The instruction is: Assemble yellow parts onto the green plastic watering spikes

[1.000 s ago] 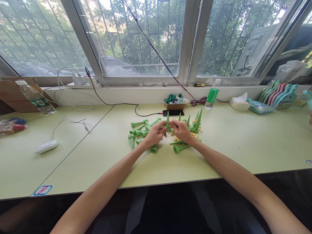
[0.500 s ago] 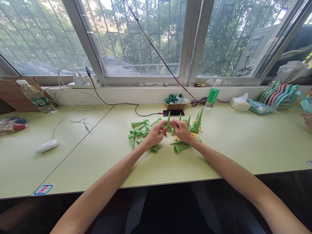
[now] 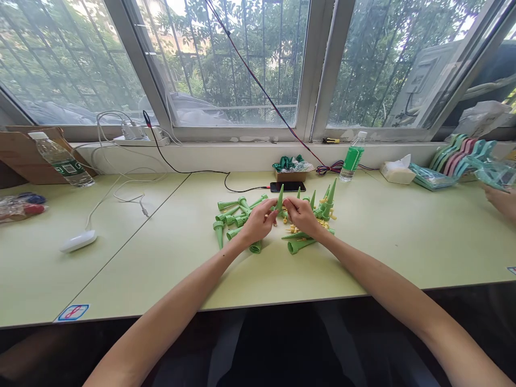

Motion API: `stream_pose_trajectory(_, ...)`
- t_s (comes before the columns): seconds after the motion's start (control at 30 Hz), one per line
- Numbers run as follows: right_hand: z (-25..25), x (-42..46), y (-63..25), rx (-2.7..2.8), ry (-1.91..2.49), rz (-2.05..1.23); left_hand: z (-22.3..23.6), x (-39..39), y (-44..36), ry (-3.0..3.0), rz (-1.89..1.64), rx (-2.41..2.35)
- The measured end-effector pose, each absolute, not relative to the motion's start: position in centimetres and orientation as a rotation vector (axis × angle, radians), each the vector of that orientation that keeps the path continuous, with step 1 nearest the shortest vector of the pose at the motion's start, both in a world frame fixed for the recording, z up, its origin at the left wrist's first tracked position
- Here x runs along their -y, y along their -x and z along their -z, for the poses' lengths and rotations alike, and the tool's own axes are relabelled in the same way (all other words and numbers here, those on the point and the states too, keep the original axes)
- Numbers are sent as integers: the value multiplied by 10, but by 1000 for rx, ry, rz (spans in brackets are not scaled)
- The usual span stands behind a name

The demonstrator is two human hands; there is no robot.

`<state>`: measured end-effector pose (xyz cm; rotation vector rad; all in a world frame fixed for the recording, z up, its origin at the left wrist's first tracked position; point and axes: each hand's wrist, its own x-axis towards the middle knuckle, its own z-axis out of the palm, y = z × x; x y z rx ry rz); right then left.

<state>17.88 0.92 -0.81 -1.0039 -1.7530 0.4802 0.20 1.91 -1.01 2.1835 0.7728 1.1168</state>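
Over the middle of the table, my left hand (image 3: 259,220) grips a green plastic watering spike (image 3: 280,198), its tip pointing up. Close against the spike's right side, my right hand (image 3: 299,211) has its fingers pinched together; what they hold is hidden. Loose green spikes (image 3: 218,234) lie in a heap around my left hand. To the right stand more spikes (image 3: 330,199) with yellow pieces fitted at their bases. Small yellow valve pieces (image 3: 297,228) are scattered below my right hand, beside a spike lying on its side (image 3: 299,245).
Behind the spikes lie a phone (image 3: 287,187) on a cable and a small box (image 3: 291,174) holding green material. A water bottle (image 3: 352,157) and a tissue pack (image 3: 397,170) stand at the back. At the right edge, another person's hand (image 3: 501,198) holds light-blue items near hangers (image 3: 463,156).
My hands stay at the spike almost unchanged, and it remains upright. At the far right, the other person's hand has come further into view with light-blue items in plastic.
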Motion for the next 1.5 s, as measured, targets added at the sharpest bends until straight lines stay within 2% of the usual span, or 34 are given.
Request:
stream_pose_trajectory(0.27, 8, -10, -177, 1770, 998, -402, 5, -13, 0, -2540, -1146, -835)
stream_pose_trajectory(0.77, 8, -11, -177, 1784, 980, -297, -4, -4, 1, -2845, -1095, -995)
stream_pose_trajectory(1.5, 8, -6, -167, 1865, 916, -256, -3, 3, 11, -2798, -1171, -982)
